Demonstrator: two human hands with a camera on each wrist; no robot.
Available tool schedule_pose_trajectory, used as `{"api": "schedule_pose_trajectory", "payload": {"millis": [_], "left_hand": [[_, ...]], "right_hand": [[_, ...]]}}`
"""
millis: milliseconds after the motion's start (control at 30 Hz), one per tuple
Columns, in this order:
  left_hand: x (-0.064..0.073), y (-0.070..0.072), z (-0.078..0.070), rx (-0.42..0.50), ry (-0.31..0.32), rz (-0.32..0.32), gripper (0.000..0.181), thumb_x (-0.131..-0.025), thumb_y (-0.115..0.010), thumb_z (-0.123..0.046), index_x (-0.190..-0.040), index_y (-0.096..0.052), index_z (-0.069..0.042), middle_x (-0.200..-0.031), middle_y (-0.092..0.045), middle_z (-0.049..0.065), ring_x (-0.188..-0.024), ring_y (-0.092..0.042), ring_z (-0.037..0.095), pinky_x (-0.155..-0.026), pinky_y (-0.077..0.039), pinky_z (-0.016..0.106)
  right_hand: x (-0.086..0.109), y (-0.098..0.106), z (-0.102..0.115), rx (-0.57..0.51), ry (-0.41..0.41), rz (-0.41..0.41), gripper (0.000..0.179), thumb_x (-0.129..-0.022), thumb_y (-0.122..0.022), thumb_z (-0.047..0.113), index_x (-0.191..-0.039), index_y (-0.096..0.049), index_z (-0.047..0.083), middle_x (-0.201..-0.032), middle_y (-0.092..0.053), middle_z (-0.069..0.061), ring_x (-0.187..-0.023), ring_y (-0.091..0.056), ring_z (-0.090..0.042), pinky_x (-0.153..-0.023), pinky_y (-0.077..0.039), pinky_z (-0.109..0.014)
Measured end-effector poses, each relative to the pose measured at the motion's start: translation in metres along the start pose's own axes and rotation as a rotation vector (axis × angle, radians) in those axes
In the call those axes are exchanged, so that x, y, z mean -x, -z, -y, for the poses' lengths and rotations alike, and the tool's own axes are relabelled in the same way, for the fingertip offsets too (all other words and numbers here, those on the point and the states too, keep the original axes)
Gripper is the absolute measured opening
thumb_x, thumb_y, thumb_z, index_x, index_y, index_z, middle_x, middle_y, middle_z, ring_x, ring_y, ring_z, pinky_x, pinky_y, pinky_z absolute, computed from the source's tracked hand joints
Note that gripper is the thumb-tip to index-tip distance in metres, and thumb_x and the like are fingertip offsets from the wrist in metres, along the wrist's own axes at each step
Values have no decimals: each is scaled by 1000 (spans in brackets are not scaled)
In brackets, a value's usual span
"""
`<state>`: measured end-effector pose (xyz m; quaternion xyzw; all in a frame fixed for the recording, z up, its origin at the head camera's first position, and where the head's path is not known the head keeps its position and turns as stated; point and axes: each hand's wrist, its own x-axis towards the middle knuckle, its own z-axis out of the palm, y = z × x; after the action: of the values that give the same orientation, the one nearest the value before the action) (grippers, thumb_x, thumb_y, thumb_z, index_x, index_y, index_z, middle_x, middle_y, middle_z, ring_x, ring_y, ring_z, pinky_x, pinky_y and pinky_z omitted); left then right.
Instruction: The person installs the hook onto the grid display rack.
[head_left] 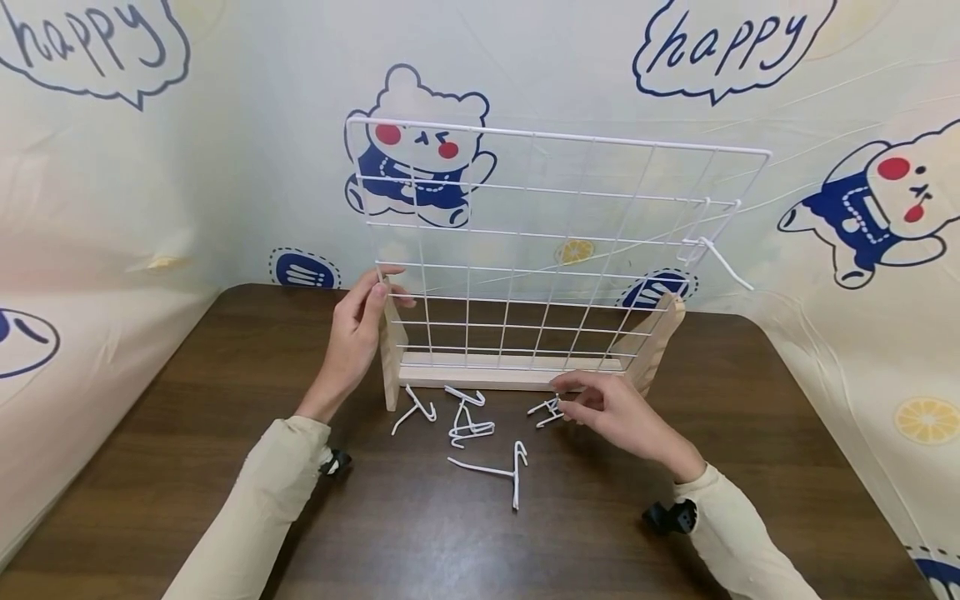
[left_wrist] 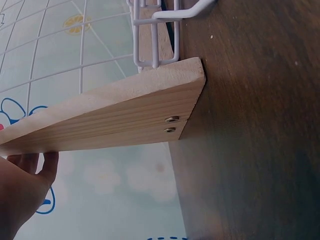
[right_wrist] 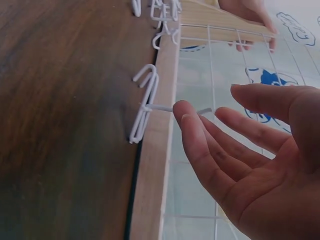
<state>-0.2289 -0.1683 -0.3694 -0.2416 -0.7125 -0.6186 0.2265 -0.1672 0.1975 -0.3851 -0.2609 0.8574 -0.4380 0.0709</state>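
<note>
A white wire grid panel [head_left: 517,267] stands tilted in a wooden base [head_left: 510,375]. At its left side my left hand [head_left: 356,321] grips the upper part of the wooden side board [left_wrist: 115,120], thumb in front and fingers behind. My right hand [head_left: 611,412] is low at the panel's right front, fingers spread. A white wire hook [right_wrist: 145,105] lies there on the table, and its prong crosses behind one fingertip in the right wrist view. Another hook [head_left: 723,262] hangs on the grid's right edge. Between the hands lie several loose hooks [head_left: 468,429].
A single hook [head_left: 516,475] lies nearer the front of the brown table [head_left: 420,533]. The right side board [head_left: 660,342] stands just beyond my right hand. A patterned cloth [head_left: 555,50] hangs behind and at both sides of the table.
</note>
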Motion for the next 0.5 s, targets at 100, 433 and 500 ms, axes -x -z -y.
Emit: {"api": "schedule_pose_trajectory", "payload": {"millis": [100,433,500], "left_hand": [[0,0,0,0,-1,1,33,-109,-39,-18,-134,-59,-10,-100,-68,25,-95,-66,36,-46,-26,30],[0,3,-1,-11,28,25,33,-109,-39,-19,-135,-57,-10,-99,-69,23,-94,-65,34,-47,-25,31],[0,4,-2,-10,35,29,33,-109,-39,-19,-135,-57,-10,-99,-69,23,-92,-65,31,-47,-25,31]], "right_hand": [[0,-2,-1,2,1,22,29,-94,-67,4,-122,-65,-2,-108,-69,-18,-79,-71,-28,-70,-56,-28],[-1,-6,-6,80,-18,41,22,-95,-64,2,-117,-68,-2,-95,-71,-15,-71,-69,-24,-63,-55,-27],[-1,-7,-7,99,-23,46,19,-96,-64,3,-114,-70,0,-91,-71,-12,-70,-68,-23,-62,-55,-27]]}}
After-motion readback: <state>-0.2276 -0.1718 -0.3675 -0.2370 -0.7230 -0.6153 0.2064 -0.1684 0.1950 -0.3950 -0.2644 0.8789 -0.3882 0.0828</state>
